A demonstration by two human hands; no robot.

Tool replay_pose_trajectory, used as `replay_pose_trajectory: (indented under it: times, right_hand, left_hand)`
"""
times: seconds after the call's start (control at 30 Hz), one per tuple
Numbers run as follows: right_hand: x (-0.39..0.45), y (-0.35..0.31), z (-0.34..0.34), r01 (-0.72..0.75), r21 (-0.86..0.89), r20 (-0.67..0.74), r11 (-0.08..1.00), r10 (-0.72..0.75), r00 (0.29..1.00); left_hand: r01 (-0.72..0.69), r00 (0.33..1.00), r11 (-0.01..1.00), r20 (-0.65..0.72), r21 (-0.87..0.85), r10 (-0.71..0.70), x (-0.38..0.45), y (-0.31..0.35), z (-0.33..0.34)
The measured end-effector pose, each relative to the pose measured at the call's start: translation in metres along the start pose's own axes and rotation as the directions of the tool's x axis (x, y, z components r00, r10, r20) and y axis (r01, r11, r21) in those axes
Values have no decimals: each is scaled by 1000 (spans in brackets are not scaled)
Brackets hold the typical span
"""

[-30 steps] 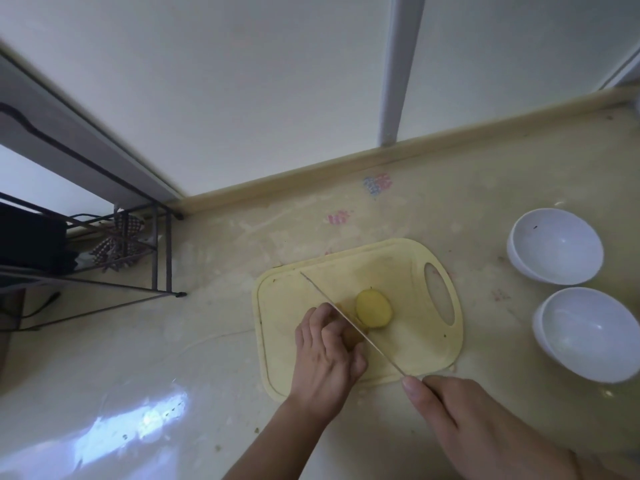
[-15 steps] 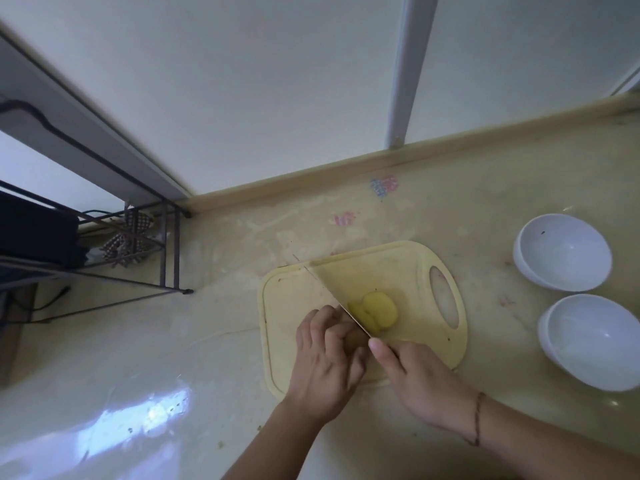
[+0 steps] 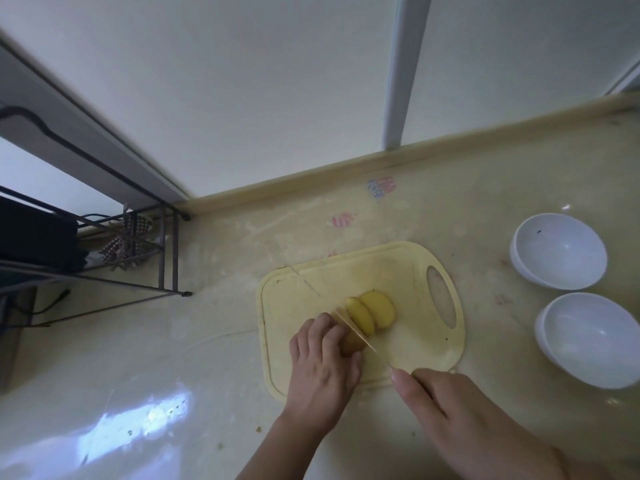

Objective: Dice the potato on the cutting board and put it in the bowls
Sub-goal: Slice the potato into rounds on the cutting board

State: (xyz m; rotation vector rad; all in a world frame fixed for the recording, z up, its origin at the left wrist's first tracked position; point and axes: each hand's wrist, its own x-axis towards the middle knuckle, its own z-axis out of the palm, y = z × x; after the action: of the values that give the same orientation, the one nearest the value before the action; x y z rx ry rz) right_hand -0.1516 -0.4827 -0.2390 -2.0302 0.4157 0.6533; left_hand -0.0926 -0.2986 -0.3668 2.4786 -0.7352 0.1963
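Now drawn back, right hand [image 3: 460, 410] grips knife [image 3: 349, 325], left [image 3: 323, 362] holds potato [image 3: 370, 313]; 2 bowls [image 3: 559, 251] empty.

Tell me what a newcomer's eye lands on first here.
The two hands at work on the yellow cutting board: the left hand holds the potato while the right hand draws a knife through it, two slices already fallen. Next, two white bowls sit empty at the right.

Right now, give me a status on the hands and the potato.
Left hand holds potato; right hand grips knife. Two slices off. Both bowls empty. Nothing blocking.
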Motion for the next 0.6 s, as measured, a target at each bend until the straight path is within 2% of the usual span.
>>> replay_pose_trajectory:
  times: [0.27,0.47,0.6]
  right_hand:
    - [-8,-2,2,-78,-9,30,997,78,996]
    - [-20,0,9,-158,-88,-88,983,150,985]
    - [-13,-3,11,-144,-75,-54,987,140,989]
  left_hand:
    - [-22,1000,1000,-21,13,23,-1,-2,5]
    - [-64,998,997,-22,42,65,0,-3,11]
    - [-48,999,999,-18,13,48,-2,-5,17]
